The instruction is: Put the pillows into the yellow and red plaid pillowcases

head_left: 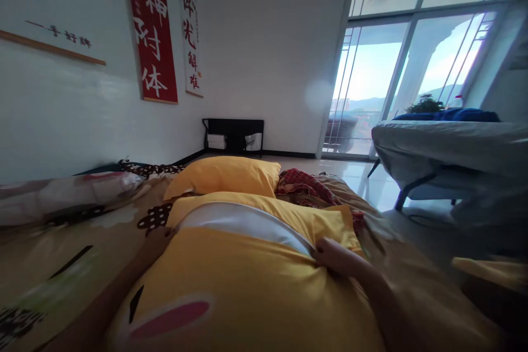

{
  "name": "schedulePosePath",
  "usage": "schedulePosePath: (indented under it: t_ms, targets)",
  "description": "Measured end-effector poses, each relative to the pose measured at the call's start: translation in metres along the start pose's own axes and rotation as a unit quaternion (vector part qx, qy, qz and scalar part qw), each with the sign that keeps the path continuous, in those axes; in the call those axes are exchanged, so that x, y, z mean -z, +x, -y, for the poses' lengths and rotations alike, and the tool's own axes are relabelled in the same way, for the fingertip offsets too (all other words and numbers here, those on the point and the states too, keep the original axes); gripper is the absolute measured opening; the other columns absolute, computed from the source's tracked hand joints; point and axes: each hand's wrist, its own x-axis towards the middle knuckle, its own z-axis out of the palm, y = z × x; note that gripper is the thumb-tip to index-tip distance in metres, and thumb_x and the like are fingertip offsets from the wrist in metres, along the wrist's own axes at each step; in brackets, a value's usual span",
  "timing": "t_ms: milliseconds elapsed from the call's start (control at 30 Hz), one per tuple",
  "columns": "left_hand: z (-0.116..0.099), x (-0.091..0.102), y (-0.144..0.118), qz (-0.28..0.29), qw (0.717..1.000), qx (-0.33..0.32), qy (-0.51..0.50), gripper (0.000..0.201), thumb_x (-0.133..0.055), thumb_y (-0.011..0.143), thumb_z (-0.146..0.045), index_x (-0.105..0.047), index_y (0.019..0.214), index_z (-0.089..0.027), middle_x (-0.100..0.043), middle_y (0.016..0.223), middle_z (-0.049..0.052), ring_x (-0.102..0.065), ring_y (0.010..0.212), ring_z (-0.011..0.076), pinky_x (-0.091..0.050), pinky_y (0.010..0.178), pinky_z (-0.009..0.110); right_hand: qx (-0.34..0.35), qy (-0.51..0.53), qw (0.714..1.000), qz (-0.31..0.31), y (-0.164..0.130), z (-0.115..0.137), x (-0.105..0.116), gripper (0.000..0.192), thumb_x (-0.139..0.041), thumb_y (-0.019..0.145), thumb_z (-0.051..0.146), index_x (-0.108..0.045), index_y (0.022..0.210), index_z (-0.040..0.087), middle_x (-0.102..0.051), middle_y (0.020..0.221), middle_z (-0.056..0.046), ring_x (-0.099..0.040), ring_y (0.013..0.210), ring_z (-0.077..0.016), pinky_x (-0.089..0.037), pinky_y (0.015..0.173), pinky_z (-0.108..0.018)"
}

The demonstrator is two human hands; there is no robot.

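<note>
Your left hand (163, 235) and right hand (336, 257) had fingers closed on the yellow pillowcase (264, 291)'s open edge, white pillow (235, 219) showing, close before you over the bed (111, 258). Red banner (152, 38) read "神附体"; wall poster (58, 8), "一手好牌"; white scroll (190, 38) ended "光解难".

Daylight glares through the glass doors (369, 82), with pale flare beside them; the dim room stretches toward darkened edges.
</note>
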Motion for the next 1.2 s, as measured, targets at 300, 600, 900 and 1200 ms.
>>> schedulePosePath:
  t_ms: [300, 600, 900, 1200]
  targets:
    - [0.009, -0.012, 0.01, 0.011, 1.0, 0.012, 0.019, 0.038, -0.036, 0.079, -0.039, -0.059, 0.057, -0.019, -0.07, 0.072, 0.009, -0.064, 0.076, 0.0254, -0.043, 0.069, 0.031, -0.022, 0.006, 1.0, -0.02, 0.003, -0.004, 0.0, 0.026, -0.049, 0.086, 0.03, -0.063, 0.074, 0.013, -0.065, 0.078, -0.007, -0.051, 0.065, -0.0114, -0.03, 0.057, -0.022]
    - [0.015, -0.016, 0.007, 0.008, 1.0, 0.003, 0.019, 0.051, -0.031, 0.085, -0.048, -0.065, 0.062, -0.018, -0.067, 0.067, 0.008, -0.063, 0.073, 0.0245, -0.04, 0.062, 0.028, -0.029, -0.011, 0.999, -0.025, -0.004, 0.003, 0.003, 0.031, -0.043, 0.089, 0.03, -0.066, 0.081, 0.011, -0.065, 0.083, -0.009, -0.051, 0.067, -0.0128, -0.028, 0.059, -0.024]
    - [0.019, -0.018, 0.006, -0.01, 1.0, 0.006, 0.006, 0.049, -0.033, 0.085, -0.048, -0.061, 0.058, -0.018, -0.062, 0.062, 0.006, -0.06, 0.068, 0.0218, -0.038, 0.062, 0.027, -0.028, -0.029, 0.999, -0.035, -0.001, 0.001, -0.001, 0.035, -0.041, 0.092, 0.034, -0.066, 0.083, 0.011, -0.066, 0.086, -0.011, -0.054, 0.072, -0.015, -0.028, 0.061, -0.025]
    - [0.02, -0.018, 0.007, -0.01, 1.0, 0.014, 0.0, 0.043, -0.036, 0.084, -0.041, -0.06, 0.058, -0.018, -0.06, 0.06, 0.004, -0.059, 0.067, 0.0211, -0.036, 0.061, 0.026, -0.03, -0.041, 0.998, -0.039, -0.003, 0.003, 0.001, 0.034, -0.041, 0.092, 0.032, -0.066, 0.081, 0.012, -0.066, 0.084, -0.01, -0.054, 0.071, -0.0144, -0.028, 0.061, -0.024]
